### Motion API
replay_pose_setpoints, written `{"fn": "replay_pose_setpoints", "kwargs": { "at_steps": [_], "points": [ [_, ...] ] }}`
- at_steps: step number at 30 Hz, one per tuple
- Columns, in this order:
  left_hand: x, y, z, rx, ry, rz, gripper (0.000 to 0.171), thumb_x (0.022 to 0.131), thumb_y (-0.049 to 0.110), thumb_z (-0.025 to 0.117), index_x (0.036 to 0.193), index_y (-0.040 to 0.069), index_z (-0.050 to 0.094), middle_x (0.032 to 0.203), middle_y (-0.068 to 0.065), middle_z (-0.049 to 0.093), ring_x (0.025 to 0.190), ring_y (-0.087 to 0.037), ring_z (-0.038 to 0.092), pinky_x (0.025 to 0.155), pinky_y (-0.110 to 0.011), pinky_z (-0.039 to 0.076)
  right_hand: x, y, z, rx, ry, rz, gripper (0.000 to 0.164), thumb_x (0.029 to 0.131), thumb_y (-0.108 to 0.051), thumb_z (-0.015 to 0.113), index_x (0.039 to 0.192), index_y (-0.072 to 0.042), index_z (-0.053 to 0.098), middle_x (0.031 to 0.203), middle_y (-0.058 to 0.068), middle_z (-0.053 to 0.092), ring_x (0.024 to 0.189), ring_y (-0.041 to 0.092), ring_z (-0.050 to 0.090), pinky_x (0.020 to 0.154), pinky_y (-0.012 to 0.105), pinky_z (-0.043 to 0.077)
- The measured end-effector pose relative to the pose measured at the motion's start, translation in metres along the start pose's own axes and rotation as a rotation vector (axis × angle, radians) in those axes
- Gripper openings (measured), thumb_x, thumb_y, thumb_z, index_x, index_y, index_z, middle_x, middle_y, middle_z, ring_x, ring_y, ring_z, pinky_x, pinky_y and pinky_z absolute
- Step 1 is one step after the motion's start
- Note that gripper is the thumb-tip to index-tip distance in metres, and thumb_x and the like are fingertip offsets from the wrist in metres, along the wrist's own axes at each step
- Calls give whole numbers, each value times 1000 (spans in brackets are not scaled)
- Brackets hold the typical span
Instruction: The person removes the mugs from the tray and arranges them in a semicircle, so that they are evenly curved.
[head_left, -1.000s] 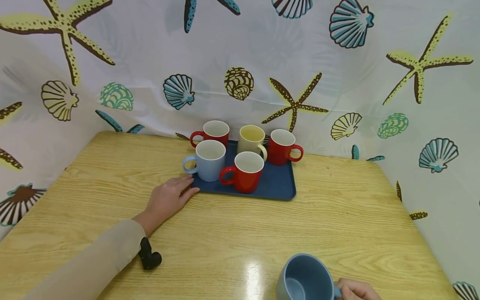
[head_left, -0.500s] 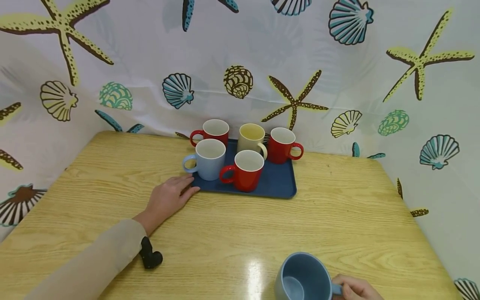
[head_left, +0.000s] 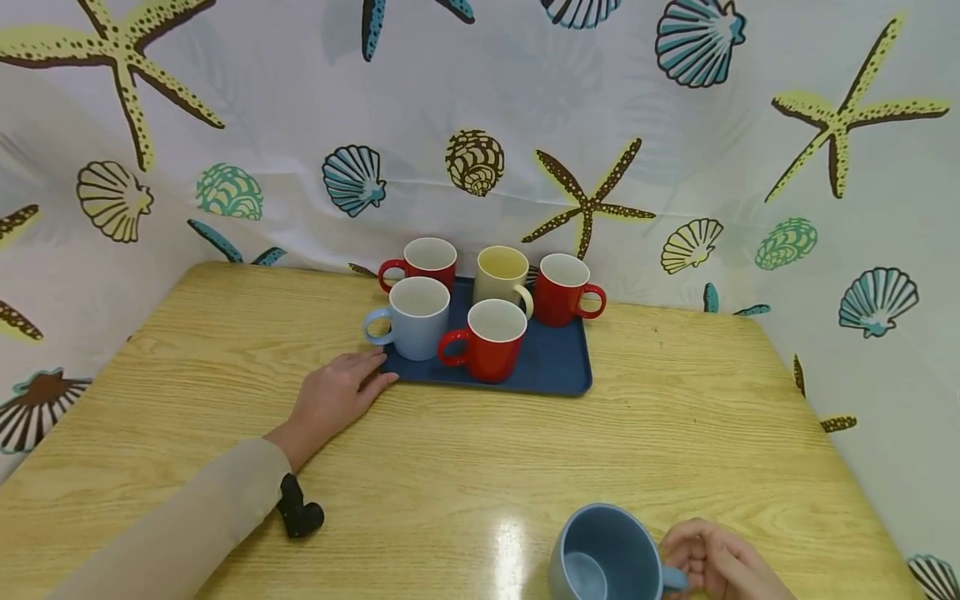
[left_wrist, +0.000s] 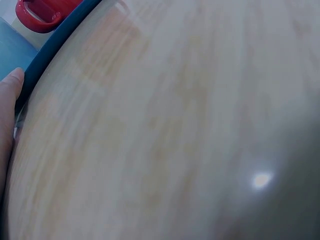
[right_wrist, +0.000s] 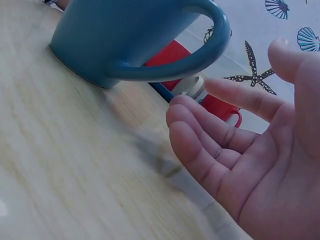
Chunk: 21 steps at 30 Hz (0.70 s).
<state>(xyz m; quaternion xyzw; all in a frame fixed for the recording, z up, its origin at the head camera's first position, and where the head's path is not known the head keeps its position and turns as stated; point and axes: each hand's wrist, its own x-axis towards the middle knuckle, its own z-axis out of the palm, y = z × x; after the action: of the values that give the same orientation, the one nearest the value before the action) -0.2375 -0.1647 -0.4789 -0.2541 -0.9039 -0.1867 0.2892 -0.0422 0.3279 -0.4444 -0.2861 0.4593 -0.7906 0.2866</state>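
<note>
A blue-grey mug (head_left: 600,554) stands upright on the table at the front right of the head view, its handle (right_wrist: 200,60) toward my right hand (head_left: 716,558). That hand is off the handle, its fingers relaxed and spread just beside it in the right wrist view. My left hand (head_left: 333,396) rests at the front left corner of a dark blue tray (head_left: 551,367), its fingertips on the tray's edge. On the tray stand a light blue mug (head_left: 420,325), a front red mug (head_left: 495,346), a cream mug (head_left: 501,275), and red mugs at back left (head_left: 431,258) and back right (head_left: 561,292).
A white cloth (head_left: 420,108) printed with shells and starfish hangs behind and beside the wooden table (head_left: 420,467). A black strap piece (head_left: 300,510) hangs from the left sleeve (head_left: 195,517). The tray sits close to the back cloth.
My right hand has let go of the blue-grey mug's handle, its fingers loosening beside it. The mug stays almost in place. My left hand has not moved from the tray corner.
</note>
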Motion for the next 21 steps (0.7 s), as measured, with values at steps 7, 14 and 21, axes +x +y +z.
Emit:
{"fn": "replay_pose_setpoints", "kwargs": {
  "at_steps": [7, 14, 21],
  "points": [
    [0, 1, -1, -5, -14, -12, 41, 81, 34, 71, 111, 6, 69, 114, -10, 65, 100, -29, 62, 73, -46, 53, 5, -9, 0, -109, 80, 26, 54, 101, -8, -1, 128, 9, 43, 111, 14, 60, 101, 20, 59, 86, 30, 48],
    [-1, 1, 0, -8, -16, -11, 41, 82, 35, 70, 112, 7, 69, 114, -10, 65, 101, -27, 62, 75, -46, 52, 12, -11, -8, -245, 116, 26, 50, 101, -5, 2, 125, 12, 43, 108, 15, 61, 96, 22, 61, 80, 32, 51],
    [-1, 0, 1, 2, -10, 1, 42, 81, 35, 71, 111, 6, 69, 114, -10, 65, 100, -28, 62, 74, -46, 53, 24, -14, -14, -365, 218, 69, 42, 103, -5, 10, 118, 19, 40, 101, 19, 62, 89, 24, 63, 76, 34, 52]
  ]
}}
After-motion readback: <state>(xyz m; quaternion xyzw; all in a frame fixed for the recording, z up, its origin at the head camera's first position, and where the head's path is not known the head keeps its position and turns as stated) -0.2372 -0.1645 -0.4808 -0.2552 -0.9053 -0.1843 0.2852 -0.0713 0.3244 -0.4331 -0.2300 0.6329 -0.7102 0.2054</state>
